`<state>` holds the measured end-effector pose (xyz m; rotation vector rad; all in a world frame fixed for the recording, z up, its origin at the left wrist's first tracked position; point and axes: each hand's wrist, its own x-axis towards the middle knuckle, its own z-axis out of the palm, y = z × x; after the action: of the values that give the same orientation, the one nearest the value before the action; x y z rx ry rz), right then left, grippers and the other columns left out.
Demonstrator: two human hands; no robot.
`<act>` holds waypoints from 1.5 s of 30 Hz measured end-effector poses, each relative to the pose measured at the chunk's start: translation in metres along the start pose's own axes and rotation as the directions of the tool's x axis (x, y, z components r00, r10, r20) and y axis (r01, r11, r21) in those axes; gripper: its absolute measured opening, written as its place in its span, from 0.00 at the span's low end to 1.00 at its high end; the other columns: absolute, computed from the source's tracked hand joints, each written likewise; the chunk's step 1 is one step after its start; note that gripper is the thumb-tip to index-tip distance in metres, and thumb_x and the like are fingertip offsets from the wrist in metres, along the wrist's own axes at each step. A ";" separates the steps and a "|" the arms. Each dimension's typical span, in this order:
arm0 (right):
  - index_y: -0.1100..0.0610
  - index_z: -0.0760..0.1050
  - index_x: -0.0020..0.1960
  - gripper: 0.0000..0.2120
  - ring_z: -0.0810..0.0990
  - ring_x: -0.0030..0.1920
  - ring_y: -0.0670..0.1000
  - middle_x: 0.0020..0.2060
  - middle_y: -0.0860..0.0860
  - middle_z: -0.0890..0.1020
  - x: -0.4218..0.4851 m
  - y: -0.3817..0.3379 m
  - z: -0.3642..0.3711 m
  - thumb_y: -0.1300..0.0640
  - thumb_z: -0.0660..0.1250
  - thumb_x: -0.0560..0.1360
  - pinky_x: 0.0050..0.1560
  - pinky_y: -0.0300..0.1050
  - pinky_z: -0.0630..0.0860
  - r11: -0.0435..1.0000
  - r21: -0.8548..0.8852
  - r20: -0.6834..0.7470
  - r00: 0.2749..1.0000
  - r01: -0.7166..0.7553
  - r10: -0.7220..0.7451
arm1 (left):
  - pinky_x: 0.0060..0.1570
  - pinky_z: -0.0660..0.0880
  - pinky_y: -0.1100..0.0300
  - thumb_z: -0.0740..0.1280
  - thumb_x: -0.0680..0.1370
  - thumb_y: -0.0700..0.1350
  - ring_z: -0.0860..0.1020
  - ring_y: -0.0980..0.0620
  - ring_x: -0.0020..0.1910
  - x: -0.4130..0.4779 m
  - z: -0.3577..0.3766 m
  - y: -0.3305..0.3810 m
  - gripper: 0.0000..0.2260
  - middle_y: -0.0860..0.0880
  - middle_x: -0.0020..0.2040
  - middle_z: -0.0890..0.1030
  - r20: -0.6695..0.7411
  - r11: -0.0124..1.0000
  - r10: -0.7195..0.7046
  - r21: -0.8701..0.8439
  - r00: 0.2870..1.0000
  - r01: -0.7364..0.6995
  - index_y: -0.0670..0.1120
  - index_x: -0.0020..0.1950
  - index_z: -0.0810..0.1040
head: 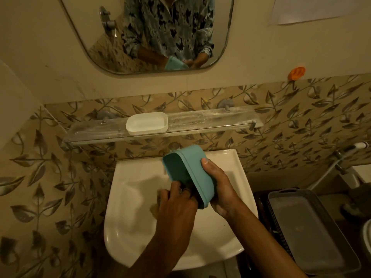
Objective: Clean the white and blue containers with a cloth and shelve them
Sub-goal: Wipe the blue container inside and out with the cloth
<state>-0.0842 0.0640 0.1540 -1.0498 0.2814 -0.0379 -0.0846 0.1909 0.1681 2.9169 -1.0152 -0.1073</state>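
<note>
Right hand: my fingers grip tilted blue container above sink. Left hand: fingers inside it, grasp unclear.

Small washroom, warm dim yellowish light. Upper wall is plain cream; the lower part is leaf-patterned tile. A rounded mirror hangs at top centre. Below it a dusty glass shelf with a metal rail sits on wall brackets. A white basin is mounted under the shelf. An orange stick-on holder is on the cream wall at right, with a pale sheet above it (what it is cannot be told). At lower right, a dark perforated basket carries a grey tray; a white-tipped spray hose is on the right wall.
</note>
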 end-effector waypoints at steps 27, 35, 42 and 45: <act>0.50 0.84 0.46 0.26 0.81 0.45 0.53 0.43 0.53 0.84 0.004 0.001 -0.004 0.34 0.76 0.56 0.46 0.51 0.78 0.984 0.080 -0.134 0.979 0.162 -0.150 | 0.55 0.72 0.57 0.66 0.72 0.34 0.71 0.44 0.58 0.000 -0.020 0.014 0.16 0.46 0.57 0.71 -0.005 0.860 0.029 -0.509 1.000 -0.028 0.44 0.58 0.74; 0.55 0.81 0.53 0.30 0.80 0.47 0.55 0.47 0.57 0.83 -0.005 0.002 -0.011 0.36 0.75 0.61 0.46 0.49 0.78 0.991 0.041 -0.044 0.991 0.131 -0.129 | 0.59 0.65 0.51 0.68 0.73 0.39 0.65 0.43 0.65 -0.006 -0.008 0.002 0.22 0.46 0.64 0.71 -0.018 0.980 0.164 -0.116 0.986 -0.165 0.48 0.67 0.70; 0.53 0.81 0.54 0.24 0.81 0.48 0.54 0.48 0.56 0.83 -0.010 0.011 -0.011 0.38 0.68 0.66 0.47 0.49 0.78 0.997 -0.030 -0.047 0.996 0.072 -0.073 | 0.60 0.67 0.45 0.67 0.75 0.43 0.65 0.40 0.66 -0.007 0.003 0.009 0.25 0.44 0.68 0.69 0.057 0.983 0.052 0.172 0.997 -0.061 0.50 0.71 0.66; 0.57 0.80 0.55 0.24 0.79 0.49 0.58 0.48 0.59 0.82 -0.008 0.018 -0.013 0.41 0.67 0.68 0.48 0.51 0.76 0.997 0.049 -0.125 0.990 0.066 -0.059 | 0.62 0.66 0.50 0.66 0.74 0.37 0.62 0.44 0.65 -0.002 0.003 0.015 0.29 0.48 0.68 0.66 0.149 0.987 0.003 -0.160 0.989 0.021 0.52 0.73 0.61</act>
<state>-0.0970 0.0630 0.1342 -1.0053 0.3580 -0.1669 -0.0955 0.1805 0.1661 2.8000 -0.9625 -0.3943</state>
